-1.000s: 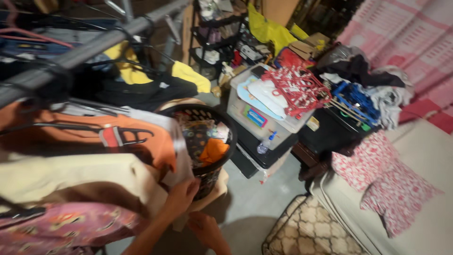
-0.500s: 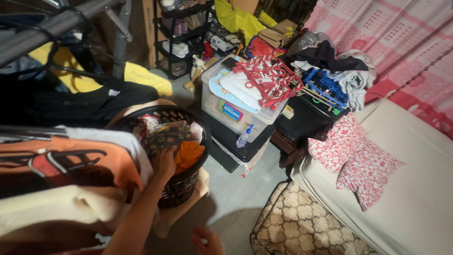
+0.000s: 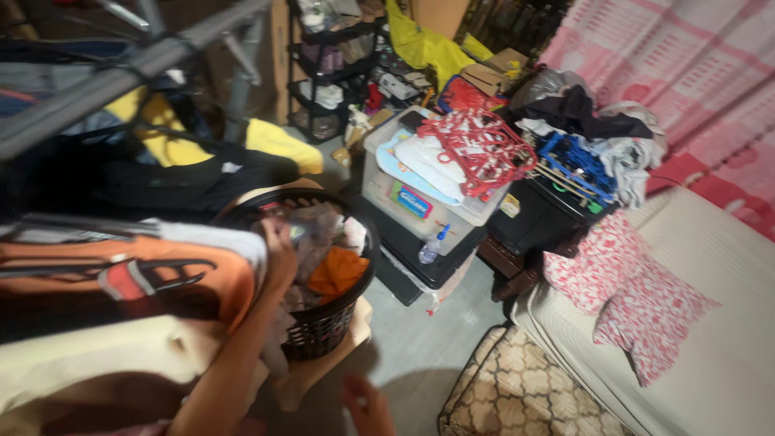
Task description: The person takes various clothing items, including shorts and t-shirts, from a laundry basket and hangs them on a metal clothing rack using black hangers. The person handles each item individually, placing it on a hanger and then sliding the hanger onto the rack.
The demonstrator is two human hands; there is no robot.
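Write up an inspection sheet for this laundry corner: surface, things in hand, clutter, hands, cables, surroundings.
Surface: grey floor, bare patch between basket and bed.
Things in hand: black laundry basket on a low stand, full of clothes; a greyish garment is lifted above it, blurred; an orange garment lies inside.
Clutter: red hangers on a clear storage bin; blue hangers; spray bottle.
Hands: left hand at the basket rim on the greyish garment; right hand low, free, blurred.
Cables: nothing seen.
Surroundings: clothes rail with hung clothes, bed with floral pillows, pink curtain.
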